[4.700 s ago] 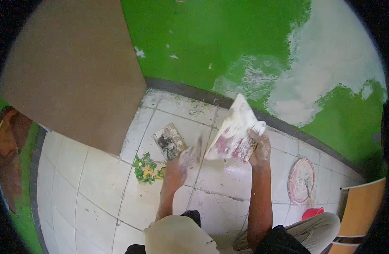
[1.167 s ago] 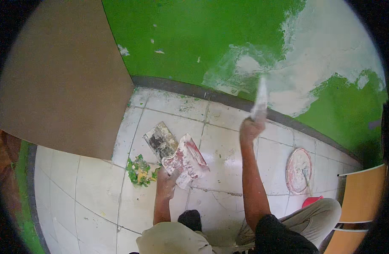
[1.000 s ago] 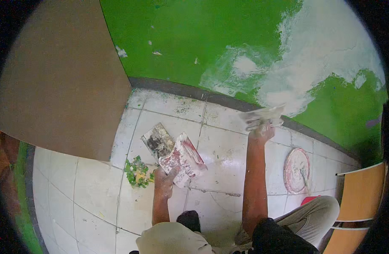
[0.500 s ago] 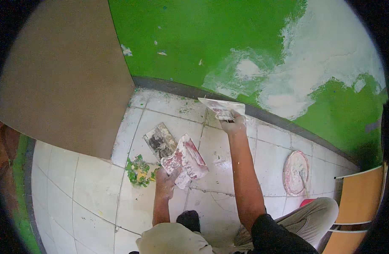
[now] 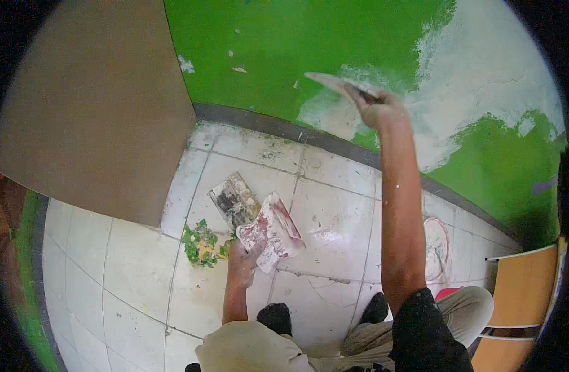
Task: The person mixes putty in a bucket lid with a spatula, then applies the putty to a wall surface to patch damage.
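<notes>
My right hand is raised to the green wall and closed round a wide, flat putty spreader. The blade lies at or just off the lower white putty patch; contact cannot be made out. Low over the floor, my left hand grips a second putty spreader, reddish and smeared with white putty. Just beyond it lies a dirty rectangular plate, partly covered by the spreader. My left fingers are partly hidden.
Green and yellow paint scraps lie on the white tiled floor. A brown panel stands at left. A round putty-coated lid or tray sits at right, partly behind my forearm, near an orange-brown wooden piece of furniture.
My right hand has risen from above the floor by the baseboard to the wall's putty patch, carrying its spreader, now seen nearly edge-on. My left hand has barely moved.
</notes>
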`<state>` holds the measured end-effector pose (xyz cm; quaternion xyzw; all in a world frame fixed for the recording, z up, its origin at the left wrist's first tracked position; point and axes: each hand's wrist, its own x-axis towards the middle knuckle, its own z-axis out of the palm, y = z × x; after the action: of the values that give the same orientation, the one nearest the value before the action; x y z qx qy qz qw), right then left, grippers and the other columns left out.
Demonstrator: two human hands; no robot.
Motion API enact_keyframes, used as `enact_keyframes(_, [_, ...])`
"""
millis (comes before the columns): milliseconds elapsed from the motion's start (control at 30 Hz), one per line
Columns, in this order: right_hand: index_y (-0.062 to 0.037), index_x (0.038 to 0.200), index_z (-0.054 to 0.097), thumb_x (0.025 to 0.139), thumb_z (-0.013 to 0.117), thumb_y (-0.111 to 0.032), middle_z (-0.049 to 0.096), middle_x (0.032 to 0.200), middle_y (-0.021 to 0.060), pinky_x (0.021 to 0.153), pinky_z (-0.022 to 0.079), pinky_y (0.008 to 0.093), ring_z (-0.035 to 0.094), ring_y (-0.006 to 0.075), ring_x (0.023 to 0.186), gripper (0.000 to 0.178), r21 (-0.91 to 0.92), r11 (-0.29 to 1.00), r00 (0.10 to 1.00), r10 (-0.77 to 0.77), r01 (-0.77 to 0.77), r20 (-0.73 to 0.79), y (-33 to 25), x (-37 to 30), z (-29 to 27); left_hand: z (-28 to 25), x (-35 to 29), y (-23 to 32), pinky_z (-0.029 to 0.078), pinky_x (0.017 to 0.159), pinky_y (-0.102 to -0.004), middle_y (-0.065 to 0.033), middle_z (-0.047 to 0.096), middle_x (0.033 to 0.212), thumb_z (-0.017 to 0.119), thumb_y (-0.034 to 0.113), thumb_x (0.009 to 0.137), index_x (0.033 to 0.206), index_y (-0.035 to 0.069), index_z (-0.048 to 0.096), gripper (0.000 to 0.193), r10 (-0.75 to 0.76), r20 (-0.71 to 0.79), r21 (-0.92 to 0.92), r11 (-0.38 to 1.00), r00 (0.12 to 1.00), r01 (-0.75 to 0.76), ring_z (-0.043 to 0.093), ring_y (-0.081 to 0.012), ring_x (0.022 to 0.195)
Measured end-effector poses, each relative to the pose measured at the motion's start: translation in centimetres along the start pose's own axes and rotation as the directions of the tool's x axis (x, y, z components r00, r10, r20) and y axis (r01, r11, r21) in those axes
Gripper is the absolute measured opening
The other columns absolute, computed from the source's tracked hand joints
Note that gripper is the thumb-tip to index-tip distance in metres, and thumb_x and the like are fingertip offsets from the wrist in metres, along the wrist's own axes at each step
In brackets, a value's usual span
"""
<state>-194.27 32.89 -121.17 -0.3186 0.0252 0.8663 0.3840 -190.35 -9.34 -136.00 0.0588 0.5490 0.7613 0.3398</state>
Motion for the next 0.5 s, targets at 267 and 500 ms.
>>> enact_keyframes(267, [0.0139,0.118,0.05,0.093,0.044,0.0,0.057,0.12,0.027,0.104,0.049,0.0471,0.057,0.0402,0.113,0.03,-0.4,-0.28,0.332,-0.26,0.873,0.907,-4.2,-14.4,2.9,3.2,1.6,-1.0,0.048,0.085,-0.0291,-0.0057,0.067,0.106,0.069,0.011,0.087,0.115,-0.002,0.062,0.032,-0.047,0.143,-0.031,0.998,0.989,0.052,0.06,-0.0118,0.092])
enact_keyframes(500, [-0.0032,0.124,0.055,0.092,0.059,-0.019,0.061,0.12,0.0123,0.099,0.049,0.0454,0.06,0.0283,0.11,0.036,-0.305,0.934,0.982,-0.191,0.185,0.009,4.7,-7.3,-12.2,-0.8,-0.9,2.7,0.05,0.089,-0.0345,-0.0108,0.065,0.114,0.069,0.007,0.085,0.122,-0.003,0.056,0.041,-0.064,0.105,0.029,0.998,0.992,0.061,0.063,-0.0183,0.1])
